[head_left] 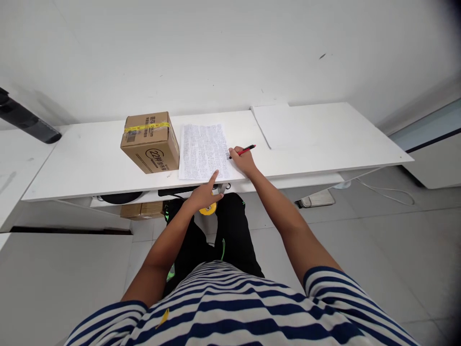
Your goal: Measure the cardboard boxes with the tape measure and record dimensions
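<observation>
A sheet of paper covered in dense handwriting lies on the white desk, close to its front edge. My right hand is closed around a red and black pen at the sheet's right margin, the pen's tip end toward the paper. My left hand is at the desk's front edge, its index finger stretched onto the lower part of the sheet and its thumb spread apart. Just below that hand shows a round yellow object, partly hidden; I cannot tell whether the hand touches it.
Left of the sheet stands a cardboard box with yellow tape across its top. A white sheet or board lies farther right on the desk. Below are another carton, a white device and a cable on the floor.
</observation>
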`<state>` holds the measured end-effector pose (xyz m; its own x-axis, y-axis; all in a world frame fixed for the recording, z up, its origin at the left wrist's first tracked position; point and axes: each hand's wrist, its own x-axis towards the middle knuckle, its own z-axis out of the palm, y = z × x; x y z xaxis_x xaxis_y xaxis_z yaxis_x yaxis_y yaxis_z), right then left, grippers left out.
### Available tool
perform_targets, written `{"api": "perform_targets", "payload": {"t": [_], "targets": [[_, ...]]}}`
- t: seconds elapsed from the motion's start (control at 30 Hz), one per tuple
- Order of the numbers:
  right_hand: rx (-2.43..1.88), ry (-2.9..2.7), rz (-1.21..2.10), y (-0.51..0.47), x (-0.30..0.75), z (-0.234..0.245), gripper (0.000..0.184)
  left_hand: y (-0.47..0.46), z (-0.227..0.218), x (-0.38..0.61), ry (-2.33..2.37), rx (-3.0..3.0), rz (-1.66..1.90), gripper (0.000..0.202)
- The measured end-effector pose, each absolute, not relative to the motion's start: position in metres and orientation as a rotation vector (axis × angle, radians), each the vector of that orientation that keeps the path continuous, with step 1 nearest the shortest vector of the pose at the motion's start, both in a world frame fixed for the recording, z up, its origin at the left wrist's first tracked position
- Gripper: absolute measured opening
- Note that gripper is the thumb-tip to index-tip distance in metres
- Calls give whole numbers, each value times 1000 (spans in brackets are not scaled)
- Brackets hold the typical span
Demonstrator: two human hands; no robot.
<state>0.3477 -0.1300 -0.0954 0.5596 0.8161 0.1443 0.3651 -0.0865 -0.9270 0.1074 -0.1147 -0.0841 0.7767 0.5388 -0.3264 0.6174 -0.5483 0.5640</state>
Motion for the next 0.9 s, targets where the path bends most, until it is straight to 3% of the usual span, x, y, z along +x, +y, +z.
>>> {"api": "perform_targets", "payload": {"t": [0.9], "targets": [[-1644,-977,594,-133,348,-91,34,-112,-82,104,835,2182,-129,99]]}}
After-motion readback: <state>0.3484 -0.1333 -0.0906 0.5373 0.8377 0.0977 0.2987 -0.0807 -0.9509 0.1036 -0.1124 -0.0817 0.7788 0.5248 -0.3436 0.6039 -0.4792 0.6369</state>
